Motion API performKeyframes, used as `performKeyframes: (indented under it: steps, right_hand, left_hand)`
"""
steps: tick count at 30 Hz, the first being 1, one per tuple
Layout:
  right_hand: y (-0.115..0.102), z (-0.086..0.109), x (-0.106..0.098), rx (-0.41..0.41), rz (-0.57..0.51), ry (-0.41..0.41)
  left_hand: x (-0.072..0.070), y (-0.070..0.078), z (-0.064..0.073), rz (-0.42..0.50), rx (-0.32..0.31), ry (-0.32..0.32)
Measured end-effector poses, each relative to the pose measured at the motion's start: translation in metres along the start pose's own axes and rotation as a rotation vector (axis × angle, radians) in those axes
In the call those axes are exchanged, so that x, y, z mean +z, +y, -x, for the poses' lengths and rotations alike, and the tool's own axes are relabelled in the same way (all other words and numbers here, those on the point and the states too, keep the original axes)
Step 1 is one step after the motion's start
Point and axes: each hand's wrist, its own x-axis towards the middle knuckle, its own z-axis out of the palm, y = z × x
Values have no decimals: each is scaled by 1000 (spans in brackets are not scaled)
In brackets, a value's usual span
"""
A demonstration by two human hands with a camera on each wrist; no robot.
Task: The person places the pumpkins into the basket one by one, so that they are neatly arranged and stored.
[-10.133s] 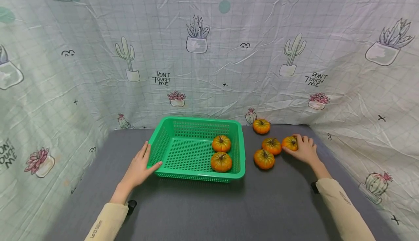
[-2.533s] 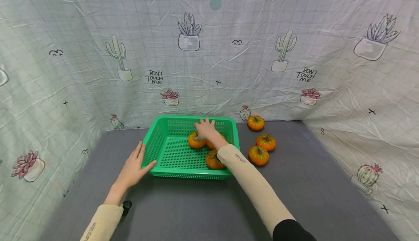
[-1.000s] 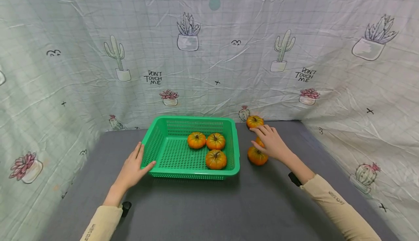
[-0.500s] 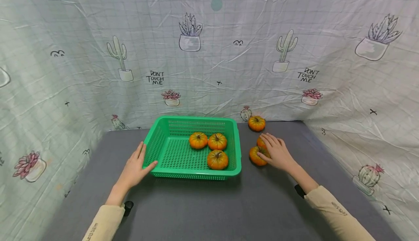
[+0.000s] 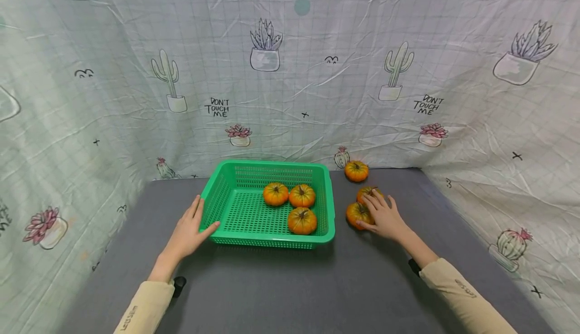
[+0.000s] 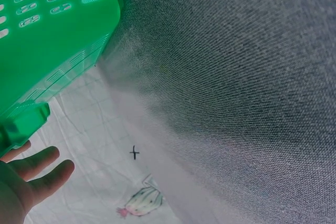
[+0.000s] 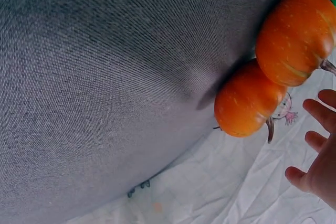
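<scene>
My left hand rests with straight fingers against the left rim of a green plastic basket. In the left wrist view its spread fingers show beside the basket's rim. Three small orange pumpkins sit in the right half: one towards the middle, one behind at right, one in front. Right of the basket, my right hand hovers with spread fingers over a front pumpkin and a second pumpkin, partly covering both. The right wrist view shows a gap between the fingers and both pumpkins.
Another pumpkin lies at the back, near the curtain. The grey tabletop stretches in front of the basket and to both sides. A white cactus-print curtain closes off the back and sides.
A third pumpkin was carried from the right into the basket and let go. My right hand then came back over the pumpkins on the table. My left hand stays at the basket's rim.
</scene>
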Motion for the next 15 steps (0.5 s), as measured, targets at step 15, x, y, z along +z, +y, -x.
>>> performKeyframes:
  steps: [15]
  right_hand:
    - [3, -1, 15, -21, 13, -26]
  left_hand:
    - [0, 2, 2, 0, 1, 9]
